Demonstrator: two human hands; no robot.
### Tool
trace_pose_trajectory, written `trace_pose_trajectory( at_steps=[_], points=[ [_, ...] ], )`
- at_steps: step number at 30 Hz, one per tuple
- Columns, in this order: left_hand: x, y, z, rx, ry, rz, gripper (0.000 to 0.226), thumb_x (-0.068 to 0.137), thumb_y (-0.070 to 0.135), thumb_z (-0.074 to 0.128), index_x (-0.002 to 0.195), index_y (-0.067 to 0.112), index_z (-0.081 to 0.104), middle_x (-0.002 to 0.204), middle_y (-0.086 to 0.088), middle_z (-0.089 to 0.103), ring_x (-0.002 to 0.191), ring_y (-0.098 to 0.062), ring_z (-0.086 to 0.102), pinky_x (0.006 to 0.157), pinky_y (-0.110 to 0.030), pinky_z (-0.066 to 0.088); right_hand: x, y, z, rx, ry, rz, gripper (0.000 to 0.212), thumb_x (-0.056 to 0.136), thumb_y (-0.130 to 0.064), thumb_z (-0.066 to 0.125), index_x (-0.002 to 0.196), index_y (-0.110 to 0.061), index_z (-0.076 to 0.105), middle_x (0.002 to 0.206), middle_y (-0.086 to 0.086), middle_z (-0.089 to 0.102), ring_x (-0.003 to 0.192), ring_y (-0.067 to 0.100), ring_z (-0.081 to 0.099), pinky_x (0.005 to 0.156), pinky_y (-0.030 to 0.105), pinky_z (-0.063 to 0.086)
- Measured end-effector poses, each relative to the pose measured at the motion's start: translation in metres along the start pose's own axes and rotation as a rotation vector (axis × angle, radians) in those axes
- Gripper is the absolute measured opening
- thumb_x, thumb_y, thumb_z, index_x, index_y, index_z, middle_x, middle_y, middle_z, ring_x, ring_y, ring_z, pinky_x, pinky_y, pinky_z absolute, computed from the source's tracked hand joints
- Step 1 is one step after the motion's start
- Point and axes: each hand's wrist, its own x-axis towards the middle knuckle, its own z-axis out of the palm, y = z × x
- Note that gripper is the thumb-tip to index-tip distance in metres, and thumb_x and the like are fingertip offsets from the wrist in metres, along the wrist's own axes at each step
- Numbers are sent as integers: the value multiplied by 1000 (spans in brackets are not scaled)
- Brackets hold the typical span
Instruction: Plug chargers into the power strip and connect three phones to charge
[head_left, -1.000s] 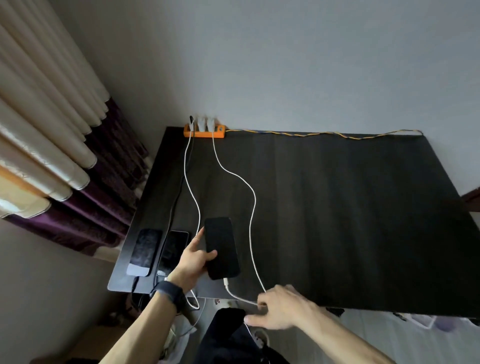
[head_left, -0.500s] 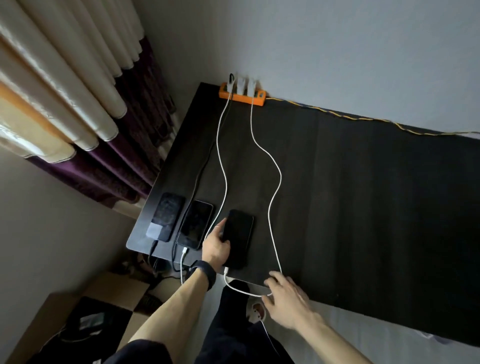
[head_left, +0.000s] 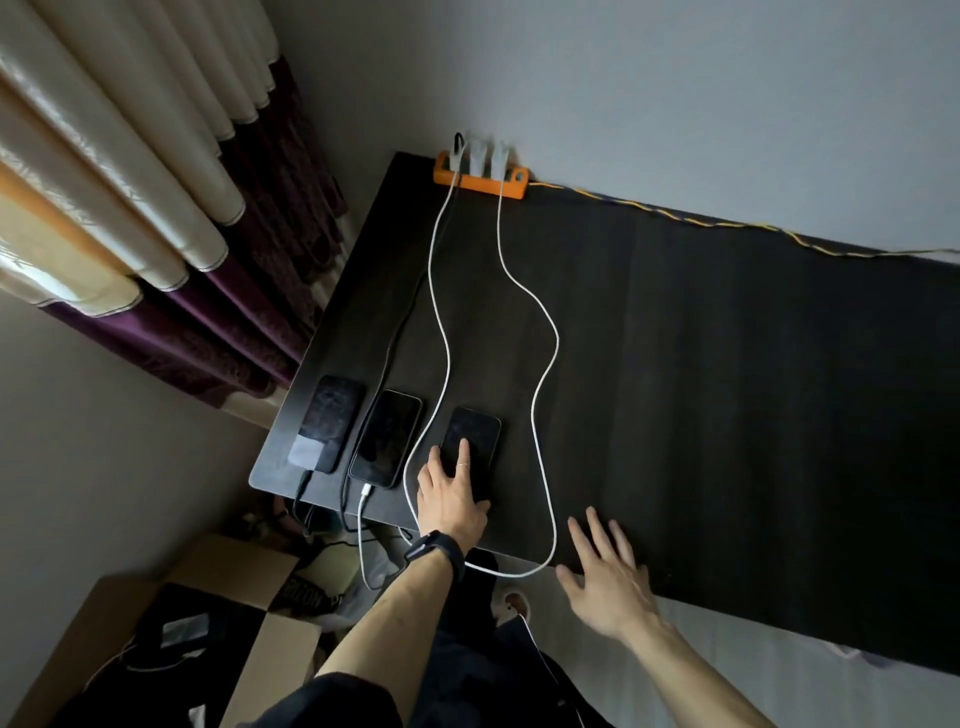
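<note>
Since a moment ago, the right hand is lifting off the white cable, fingers spread, empty. Left hand is pressing flat on the third phone on the tabletop; sliding it gently is keeping the plug seated.

A dark, matte rectangular table is set against the wall. An orange plastic power strip is laid at its far edge. Three dark-screened phones are lined up side by side at its near left corner, and two white cables are trailed across the surface.
</note>
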Motion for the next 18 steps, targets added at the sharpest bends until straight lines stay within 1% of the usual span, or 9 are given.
trace_pose_trajectory(
  at_steps=[2, 4, 6, 10, 15, 18],
  points=[
    [1, -1, 0, -20, 15, -15, 94, 88, 35, 68, 158, 32, 4, 162, -17, 5, 145, -36, 15, 120, -42, 22, 0, 4, 4, 4, 5, -12, 72, 99, -53, 38, 158, -37, 2, 154, -23, -31, 152, 18, -18, 115, 60, 32],
    [1, 0, 2, -21, 20, -18, 94, 88, 34, 69, 157, 33, 5, 162, -16, 5, 144, -36, 15, 120, -43, 23, -2, 6, 5, -11, 7, -11, 72, 99, -50, 41, 158, -39, 0, 159, -22, -28, 152, 17, -19, 111, 63, 34],
    [1, 0, 2, -20, 34, -22, 94, 87, 34, 69, 157, 33, 7, 162, -15, 6, 144, -36, 16, 119, -43, 24, -2, 5, 5, -20, 7, -3, 73, 99, -48, 42, 157, -40, -1, 162, -18, -24, 152, 18, -18, 109, 65, 34],
    [5, -2, 2, -19, 46, -24, 94, 86, 35, 71, 157, 34, 9, 162, -15, 8, 144, -36, 17, 119, -44, 24, -3, 5, 8, -18, 3, -2, 76, 98, -47, 45, 157, -40, -2, 162, -18, -26, 152, 18, -19, 108, 68, 30],
    [11, -8, -2, 2, 34, -33, 96, 85, 35, 71, 157, 34, 7, 162, -15, 6, 145, -36, 14, 121, -43, 20, -4, 5, 9, -1, -1, 3, 76, 98, -47, 47, 157, -41, -1, 162, -18, -26, 152, 18, -20, 109, 71, 27],
    [13, -11, 0, 15, 21, -10, 98, 85, 38, 71, 158, 33, 6, 162, -15, 5, 146, -36, 14, 121, -43, 20, -3, 5, 9, 9, -10, 12, 77, 98, -45, 48, 157, -41, -2, 161, -19, -27, 151, 19, -20, 109, 72, 26]
  ],
)
